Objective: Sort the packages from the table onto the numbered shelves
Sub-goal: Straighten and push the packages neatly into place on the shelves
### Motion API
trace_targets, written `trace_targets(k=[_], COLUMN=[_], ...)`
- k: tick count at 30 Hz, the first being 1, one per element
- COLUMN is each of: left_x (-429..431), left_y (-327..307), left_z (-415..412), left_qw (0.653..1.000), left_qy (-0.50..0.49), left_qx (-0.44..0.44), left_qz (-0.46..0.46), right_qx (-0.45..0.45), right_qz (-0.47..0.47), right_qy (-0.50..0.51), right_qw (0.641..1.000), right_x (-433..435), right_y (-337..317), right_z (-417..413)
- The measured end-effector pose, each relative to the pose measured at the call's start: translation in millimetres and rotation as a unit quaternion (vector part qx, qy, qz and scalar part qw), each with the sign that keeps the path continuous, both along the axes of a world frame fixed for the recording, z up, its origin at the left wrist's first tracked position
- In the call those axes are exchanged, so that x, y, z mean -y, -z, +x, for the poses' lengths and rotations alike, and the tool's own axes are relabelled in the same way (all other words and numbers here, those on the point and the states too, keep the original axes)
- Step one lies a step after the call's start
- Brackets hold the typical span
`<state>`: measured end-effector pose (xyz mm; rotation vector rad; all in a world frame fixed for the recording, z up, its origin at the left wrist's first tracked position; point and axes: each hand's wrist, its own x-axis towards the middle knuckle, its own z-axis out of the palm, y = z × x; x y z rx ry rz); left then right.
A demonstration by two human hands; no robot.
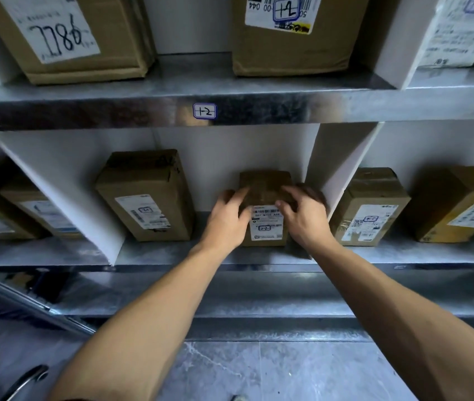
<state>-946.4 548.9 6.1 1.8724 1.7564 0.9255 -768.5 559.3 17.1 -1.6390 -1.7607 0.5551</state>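
Left hand [227, 217] and right hand [306, 217] clasp a small brown cardboard package [266, 227], straight ahead between them on the grey metal shelf [172, 254].

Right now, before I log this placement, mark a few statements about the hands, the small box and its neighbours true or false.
1. The left hand and the right hand both grip the small box. True.
2. The shelf tag above it reads 3-4. False: it reads 1-2.
3. A larger box stands left of it in the same compartment. True.
4. Nothing stands right of the divider. False: a taped box and a yellow-brown box stand there.
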Motion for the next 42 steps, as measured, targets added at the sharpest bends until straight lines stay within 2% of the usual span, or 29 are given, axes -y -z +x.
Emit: trace_targets(k=[2, 6, 13, 16, 19, 25, 35, 42], left_x=[8.3, 27.8, 36.7, 32.3, 24.5, 9.3, 5.3, 14.1], left_y=[-5.9, -22.0, -46.5, -52.5, -50.1, -31.1, -16.5, -9.8], left_z=[-7.1, -37.3, -125.5, -164.0, -194.6, -235.6, -241.5, -239.5], left_qw=[0.999, 0.983, 0.956, 0.955, 0.964, 0.981, 0.986, 0.983], left_qy=[0.002, -0.013, -0.101, -0.150, -0.181, -0.153, -0.110, -0.093], left_qx=[-0.025, -0.133, -0.192, -0.179, -0.155, -0.100, -0.030, -0.005], left_qz=[0.023, 0.130, 0.198, 0.182, 0.121, 0.067, 0.120, 0.155], right_qx=[0.023, 0.063, 0.049, 0.038, 0.013, -0.012, -0.097, -0.088], right_qz=[0.039, 0.105, 0.092, 0.091, 0.077, 0.035, 0.049, 0.065], right_qy=[-0.005, -0.058, -0.130, -0.145, -0.152, -0.135, -0.076, -0.053], right_qw=[0.999, 0.991, 0.986, 0.985, 0.985, 0.990, 0.991, 0.993], right_x=[4.0, 9.3, 7.3, 0.3, -7.6, -12.9, 0.6, 8.7], right_y=[-4.8, -11.3, -21.9, -36.0, -44.0, -35.6, -21.8, -12.6], right_z=[-3.3, -21.2, -97.4, -132.9, -166.3, -217.8, -223.9, -218.1])
